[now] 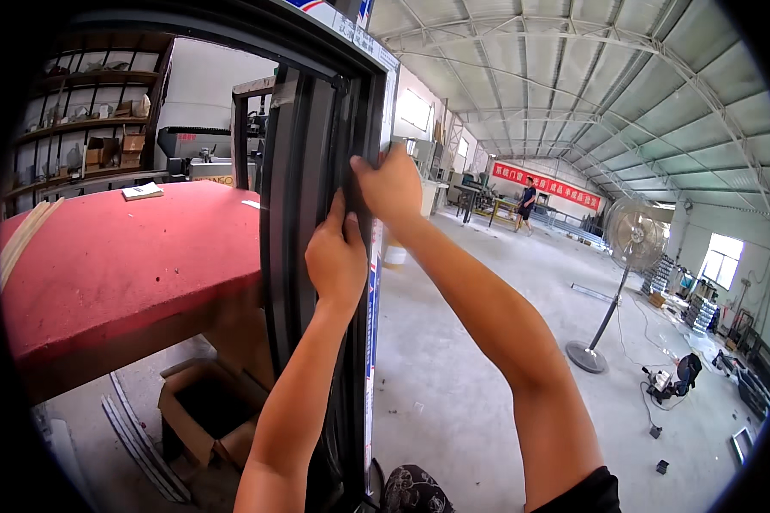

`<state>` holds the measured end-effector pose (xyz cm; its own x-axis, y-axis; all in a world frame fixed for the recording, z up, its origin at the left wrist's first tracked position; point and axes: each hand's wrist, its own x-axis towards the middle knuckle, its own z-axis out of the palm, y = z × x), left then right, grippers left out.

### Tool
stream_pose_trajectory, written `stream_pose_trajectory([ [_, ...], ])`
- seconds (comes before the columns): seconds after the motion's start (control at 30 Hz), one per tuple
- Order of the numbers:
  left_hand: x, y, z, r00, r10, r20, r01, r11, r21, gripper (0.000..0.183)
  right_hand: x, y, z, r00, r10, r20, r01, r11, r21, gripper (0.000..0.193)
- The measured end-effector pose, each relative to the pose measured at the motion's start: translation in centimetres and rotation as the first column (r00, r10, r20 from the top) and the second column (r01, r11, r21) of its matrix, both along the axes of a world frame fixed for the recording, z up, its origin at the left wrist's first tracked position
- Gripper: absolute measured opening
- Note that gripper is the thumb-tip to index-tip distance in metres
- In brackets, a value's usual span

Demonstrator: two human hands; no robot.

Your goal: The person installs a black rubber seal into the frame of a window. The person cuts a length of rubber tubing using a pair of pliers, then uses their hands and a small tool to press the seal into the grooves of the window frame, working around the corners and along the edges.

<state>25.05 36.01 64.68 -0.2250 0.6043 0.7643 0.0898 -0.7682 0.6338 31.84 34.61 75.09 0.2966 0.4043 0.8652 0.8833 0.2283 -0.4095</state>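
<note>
A tall dark metal frame, like that of a window or door, stands upright in front of me. White and blue protective film covers its outer side. Low on the grooved inner face is my left hand, its thumb and index finger pointing up and drawn close together at a black groove. Whatever may be between them is too dark to make out. Just above, my right hand grips the frame's edge, its thumb on the inner face and the other fingers partly hidden round the filmed side.
Left of the frame is a red-topped table with wooden strips; an open cardboard box sits below. A pedestal fan, a power tool and cables stand on the floor to the right. A person is far off.
</note>
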Motion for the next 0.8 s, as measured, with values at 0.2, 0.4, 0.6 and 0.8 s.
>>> stream_pose_trajectory([
  [0.2, 0.4, -0.5, 0.1, 1.000, -0.020, -0.020, 0.020, 0.999, -0.041, 0.038, 1.2, -0.8, -0.5, 0.997, 0.075, -0.012, -0.076, 0.993, -0.092, 0.045],
  [0.4, -1.2, -2.0, -1.2, 0.990, -0.140, -0.021, 0.140, 0.990, -0.027, 0.041, 1.0, -1.2, -0.9, 0.996, 0.085, -0.002, -0.084, 0.985, -0.147, 0.047],
  [0.6, -1.5, -3.2, -15.0, 0.991, -0.053, -0.120, 0.048, 0.998, -0.046, 0.035, 1.7, -0.8, -1.3, 0.999, 0.035, 0.041, -0.029, 0.992, -0.123, 0.051],
  [0.8, -1.0, -3.4, -15.9, 0.993, -0.080, -0.083, 0.063, 0.979, -0.193, 0.032, 1.8, 0.2, -5.7, 0.989, 0.126, 0.075, -0.126, 0.992, 0.003, 0.057],
])
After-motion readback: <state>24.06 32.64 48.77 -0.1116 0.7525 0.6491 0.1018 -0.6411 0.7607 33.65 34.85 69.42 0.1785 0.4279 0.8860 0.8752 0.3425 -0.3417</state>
